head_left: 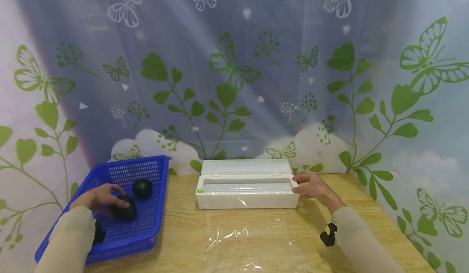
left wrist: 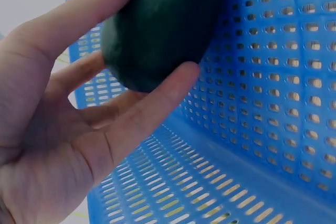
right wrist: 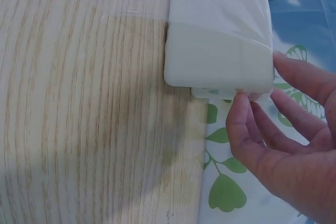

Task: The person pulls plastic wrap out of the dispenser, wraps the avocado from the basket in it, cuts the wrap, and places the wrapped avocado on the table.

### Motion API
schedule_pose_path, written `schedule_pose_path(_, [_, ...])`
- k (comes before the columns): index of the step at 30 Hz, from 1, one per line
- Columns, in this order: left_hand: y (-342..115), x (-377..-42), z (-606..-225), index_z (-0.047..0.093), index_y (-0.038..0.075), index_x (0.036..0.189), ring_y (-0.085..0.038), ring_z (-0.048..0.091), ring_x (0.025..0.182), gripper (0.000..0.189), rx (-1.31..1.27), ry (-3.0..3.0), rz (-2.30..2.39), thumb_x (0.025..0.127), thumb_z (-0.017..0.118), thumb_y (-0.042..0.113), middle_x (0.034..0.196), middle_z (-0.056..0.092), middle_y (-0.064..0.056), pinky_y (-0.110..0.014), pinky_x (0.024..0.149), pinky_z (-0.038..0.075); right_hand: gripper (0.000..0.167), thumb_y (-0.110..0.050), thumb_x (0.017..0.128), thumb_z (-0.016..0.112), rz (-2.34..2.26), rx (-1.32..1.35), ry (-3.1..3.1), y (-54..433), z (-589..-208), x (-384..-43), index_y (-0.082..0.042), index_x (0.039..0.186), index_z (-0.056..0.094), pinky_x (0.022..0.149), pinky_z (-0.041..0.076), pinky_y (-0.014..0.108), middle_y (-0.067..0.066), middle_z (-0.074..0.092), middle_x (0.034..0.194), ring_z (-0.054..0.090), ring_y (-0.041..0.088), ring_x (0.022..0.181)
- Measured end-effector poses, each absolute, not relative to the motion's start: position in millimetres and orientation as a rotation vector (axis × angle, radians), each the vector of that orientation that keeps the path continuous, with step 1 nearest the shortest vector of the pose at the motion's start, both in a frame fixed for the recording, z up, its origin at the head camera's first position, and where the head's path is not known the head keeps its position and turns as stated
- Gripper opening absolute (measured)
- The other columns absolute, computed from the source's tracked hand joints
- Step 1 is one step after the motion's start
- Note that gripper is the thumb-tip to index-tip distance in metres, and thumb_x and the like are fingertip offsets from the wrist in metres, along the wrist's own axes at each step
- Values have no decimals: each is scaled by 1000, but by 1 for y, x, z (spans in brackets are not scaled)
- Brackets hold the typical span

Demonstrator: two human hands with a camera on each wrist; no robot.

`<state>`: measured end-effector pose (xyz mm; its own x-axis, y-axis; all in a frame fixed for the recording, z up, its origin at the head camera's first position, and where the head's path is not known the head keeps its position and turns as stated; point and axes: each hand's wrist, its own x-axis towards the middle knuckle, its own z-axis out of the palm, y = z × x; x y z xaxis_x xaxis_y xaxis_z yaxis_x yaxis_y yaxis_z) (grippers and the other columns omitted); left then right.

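My left hand [head_left: 100, 199] reaches into a blue plastic basket [head_left: 161, 208] and holds a dark green avocado [head_left: 125, 210], with thumb and fingers curved round it in the left wrist view. Behind it in the basket lies another dark avocado [head_left: 142, 188]. My right hand [head_left: 311, 189] grips the right end of a white cling film dispenser [head_left: 247, 202], its thumb at the back edge and fingers against the end face. The dispenser's lid [head_left: 245, 167] stands raised. Clear film [head_left: 249, 240] stretches from the dispenser over the table toward me.
The basket stands on the left of the wooden table [head_left: 183, 224]. Behind the table hangs a curtain [head_left: 278, 102] printed with leaves and butterflies. A small green piece [head_left: 200, 191] sits at the dispenser's left end. A black wrist device [head_left: 328, 235] shows by the right sleeve.
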<state>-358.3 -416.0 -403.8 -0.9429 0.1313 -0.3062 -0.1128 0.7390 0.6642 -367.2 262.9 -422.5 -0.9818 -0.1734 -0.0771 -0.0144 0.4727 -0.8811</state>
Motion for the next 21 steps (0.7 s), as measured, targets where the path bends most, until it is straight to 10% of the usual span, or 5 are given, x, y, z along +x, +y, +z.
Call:
schedule_pose_path(12, [-403, -353, -386, 52, -8, 136, -25, 69, 91, 63, 135, 2614, 1211, 89, 81, 21, 117, 60, -29, -49, 80, 65, 61, -9, 95, 73, -1512, -165, 2554, 263, -422, -367, 10, 147, 47, 105, 53, 57, 35, 43, 151, 57, 45, 129])
schedule_pose_path(21, [-379, -339, -366, 47, -8, 144, -27, 70, 100, 70, 84, 2630, 1359, 91, 80, 26, 134, 53, -41, -44, 79, 65, 60, -10, 94, 74, -1499, -178, 2578, 263, -424, -367, 10, 145, 49, 103, 54, 57, 35, 45, 148, 61, 41, 124])
